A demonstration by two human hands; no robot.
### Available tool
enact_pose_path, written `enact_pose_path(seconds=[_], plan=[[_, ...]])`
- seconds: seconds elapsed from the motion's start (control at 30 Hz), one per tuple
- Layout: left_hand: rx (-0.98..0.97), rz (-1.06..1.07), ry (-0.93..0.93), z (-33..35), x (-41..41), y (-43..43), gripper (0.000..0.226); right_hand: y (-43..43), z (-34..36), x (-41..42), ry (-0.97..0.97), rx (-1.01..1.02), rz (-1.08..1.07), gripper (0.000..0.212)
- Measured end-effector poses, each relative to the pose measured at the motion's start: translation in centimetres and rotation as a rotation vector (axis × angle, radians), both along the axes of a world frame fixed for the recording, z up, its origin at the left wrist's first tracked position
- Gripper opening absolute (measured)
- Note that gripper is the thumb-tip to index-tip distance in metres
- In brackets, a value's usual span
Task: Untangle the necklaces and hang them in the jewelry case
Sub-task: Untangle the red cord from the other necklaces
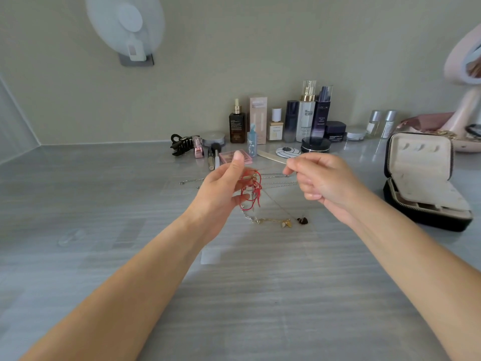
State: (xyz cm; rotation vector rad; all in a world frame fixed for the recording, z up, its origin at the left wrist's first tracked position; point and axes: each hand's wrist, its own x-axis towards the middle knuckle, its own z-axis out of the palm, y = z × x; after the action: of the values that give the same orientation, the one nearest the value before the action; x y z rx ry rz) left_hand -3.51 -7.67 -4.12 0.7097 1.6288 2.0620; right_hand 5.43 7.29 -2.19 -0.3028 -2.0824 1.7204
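My left hand [223, 186] is raised above the grey table and holds a tangled bunch of necklaces, mostly red cord [251, 190]. Thin chains hang from the bunch down to the table, ending in a gold pendant [286, 223] and a dark pendant [302, 220]. My right hand [320, 178] pinches a fine chain that runs left toward the tangle. A silver chain [190, 181] lies flat on the table behind my hands. The black jewelry case [419, 178] stands open at the right, its cream lid upright.
Cosmetic bottles and jars [307, 118] line the back wall, with a black hair claw [181, 144], brushes and a pink palette [235, 156] in front. A pink mirror stand [466, 108] rises at the far right. A white fan [125, 24] is on the wall.
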Motion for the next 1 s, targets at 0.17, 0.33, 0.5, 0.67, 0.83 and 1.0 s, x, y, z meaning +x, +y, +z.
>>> enact_pose_path(seconds=[0.17,0.33,0.5,0.67,0.83,1.0], plan=[[0.032,-0.095,-0.015,-0.3,-0.2,-0.1,0.031,0.1,0.1,0.1,0.011,-0.042,0.013,0.024],[-0.024,-0.1,-0.008,-0.2,0.1,-0.2,0.021,0.6,0.2,-0.1,0.038,-0.138,-0.037,0.023],[-0.089,-0.074,0.016,-0.2,0.0,-0.2,0.017,1.1,0.4,-0.1,0.061,-0.22,-0.088,0.023],[-0.18,-0.059,0.052,-0.3,0.1,-0.1,0.016,1.1,0.5,0.0,0.073,-0.251,-0.102,0.025],[-0.219,0.011,0.009,-0.2,-0.3,-0.2,0.026,1.6,0.8,0.1,0.11,-0.321,-0.124,0.026],[-0.39,0.135,0.072,-0.1,-0.9,-0.4,0.017,1.8,0.9,0.3,0.094,-0.297,-0.076,0.025]])
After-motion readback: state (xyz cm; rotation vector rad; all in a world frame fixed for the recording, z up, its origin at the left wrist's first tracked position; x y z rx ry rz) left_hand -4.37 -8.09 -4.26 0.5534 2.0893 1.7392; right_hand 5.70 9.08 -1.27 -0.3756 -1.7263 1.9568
